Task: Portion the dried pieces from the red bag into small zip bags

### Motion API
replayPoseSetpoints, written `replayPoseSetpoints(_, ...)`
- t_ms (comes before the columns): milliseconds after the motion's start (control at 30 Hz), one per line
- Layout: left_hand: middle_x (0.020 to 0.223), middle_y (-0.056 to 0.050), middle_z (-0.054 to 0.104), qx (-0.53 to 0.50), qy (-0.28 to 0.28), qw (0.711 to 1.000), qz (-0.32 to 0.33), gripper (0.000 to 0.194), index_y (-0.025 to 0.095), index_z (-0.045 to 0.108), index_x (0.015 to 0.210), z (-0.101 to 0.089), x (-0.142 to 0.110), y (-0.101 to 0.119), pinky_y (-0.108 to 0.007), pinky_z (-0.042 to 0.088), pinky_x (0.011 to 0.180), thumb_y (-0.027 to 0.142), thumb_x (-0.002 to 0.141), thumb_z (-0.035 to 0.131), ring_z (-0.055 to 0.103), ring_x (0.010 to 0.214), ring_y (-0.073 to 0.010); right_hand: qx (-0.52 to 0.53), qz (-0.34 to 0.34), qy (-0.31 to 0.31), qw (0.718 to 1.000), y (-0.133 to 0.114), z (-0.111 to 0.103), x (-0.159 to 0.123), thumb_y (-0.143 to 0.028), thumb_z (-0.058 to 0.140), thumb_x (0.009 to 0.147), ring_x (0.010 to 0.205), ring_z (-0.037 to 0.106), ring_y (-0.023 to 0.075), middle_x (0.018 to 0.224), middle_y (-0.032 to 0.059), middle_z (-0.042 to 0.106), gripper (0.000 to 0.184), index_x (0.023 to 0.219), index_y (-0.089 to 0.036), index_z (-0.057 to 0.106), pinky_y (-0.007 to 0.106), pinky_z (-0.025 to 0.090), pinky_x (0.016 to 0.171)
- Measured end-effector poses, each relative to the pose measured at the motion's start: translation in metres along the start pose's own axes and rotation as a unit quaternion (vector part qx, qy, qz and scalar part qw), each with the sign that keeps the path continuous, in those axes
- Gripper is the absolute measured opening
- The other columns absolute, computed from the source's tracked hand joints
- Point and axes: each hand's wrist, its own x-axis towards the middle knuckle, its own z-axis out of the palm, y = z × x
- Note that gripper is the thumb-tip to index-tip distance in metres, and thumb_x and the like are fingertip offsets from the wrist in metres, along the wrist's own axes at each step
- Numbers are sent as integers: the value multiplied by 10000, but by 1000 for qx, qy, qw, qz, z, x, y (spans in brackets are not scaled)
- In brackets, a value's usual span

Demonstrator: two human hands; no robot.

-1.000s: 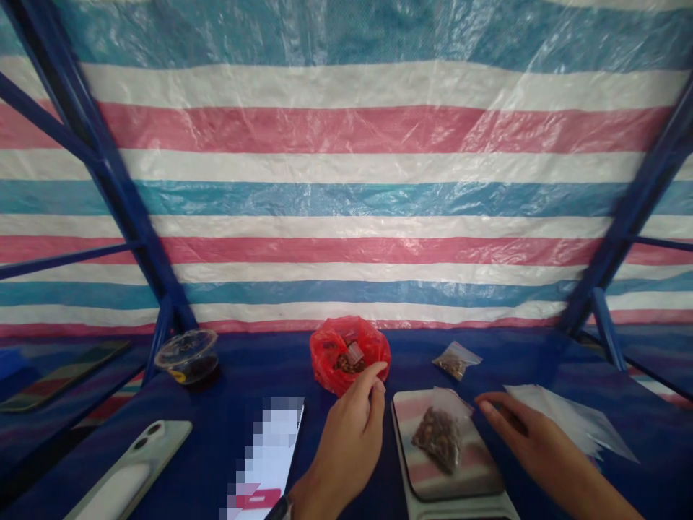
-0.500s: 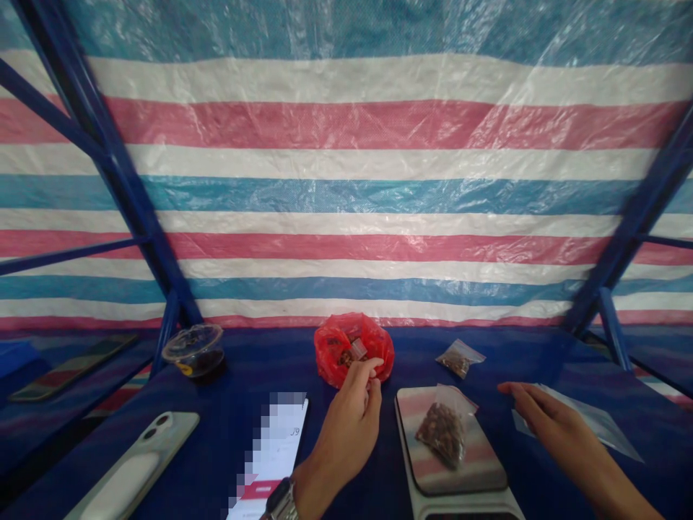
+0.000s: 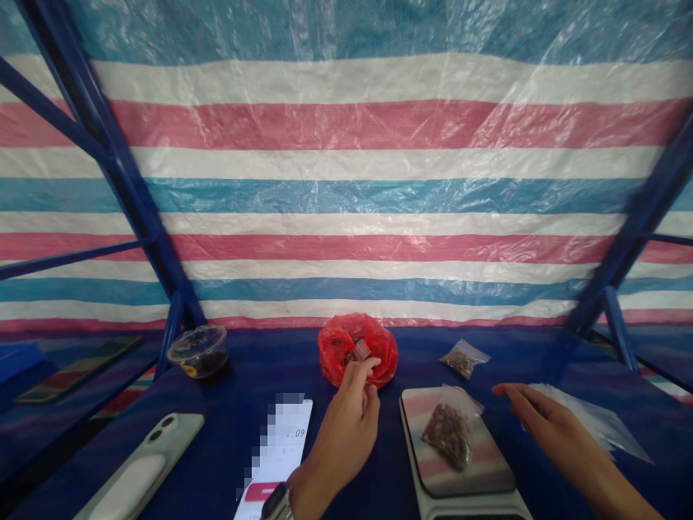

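In the middle, my left hand [image 3: 351, 408], with a watch [image 3: 277, 500] at the wrist, reaches to the near rim of a crumpled red plastic bag [image 3: 330, 350]. Its thumb and index finger are apart, with nothing seen between them; the other fingers are mostly hidden. Brown bits and a small clear packet [image 3: 362, 351] lie inside the red bag. On the right, my right hand [image 3: 546, 422] rests beside flat clear plastic bags [image 3: 611, 419], partly covering them, its index finger stretched out. Between the hands, a zip bag of brown pieces [image 3: 448, 433] sits on a scale [image 3: 481, 480].
A smaller filled zip bag [image 3: 463, 359] lies behind the scale. To the left are a lit phone [image 3: 284, 455], a pale phone [image 3: 138, 469] lying face down and a clear cup with dark liquid [image 3: 203, 357]. Blue frame posts [image 3: 135, 209] stand before a striped tarp [image 3: 379, 195].
The whole view has shifted slightly, so things sit a little further right. My left hand stays at the red bag. My right hand has drawn slightly left, and the clear bags look more fanned out.
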Motion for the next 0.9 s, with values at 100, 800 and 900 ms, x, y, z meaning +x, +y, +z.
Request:
replayPoseSetpoints(100, 1313, -116, 637, 2, 9, 1000, 6, 389, 246, 568, 1372, 0, 0, 0, -413, 534, 1022, 194, 1013, 425, 674, 1165, -250, -5, -6, -24, 1000, -13, 0, -3, -648, 567, 765, 779, 760, 318, 782, 63, 823, 456, 806, -272, 822, 359, 610, 721)
replayPoseSetpoints(800, 1311, -124, 656, -141, -14, 989, -50, 411, 236, 626, 1356, 27, -2, 25, -459, 433, 1125, 447, 1010, 560, 599, 1267, -291, 147, -82, -93, 981, -70, 39, -32, -651, 626, 903, 746, 697, 206, 787, 16, 747, 437, 836, -239, 754, 223, 556, 662)
replayPoseSetpoints(900, 1223, -100, 694, -206, -32, 975, -78, 390, 231, 692, 1244, 36, -1, 28, -400, 462, 1053, 503, 990, 578, 633, 1170, -271, 158, -102, -99, 977, -79, 45, -38, -626, 639, 914, 729, 681, 189, 770, 10, 730, 408, 850, -241, 759, 208, 550, 657)
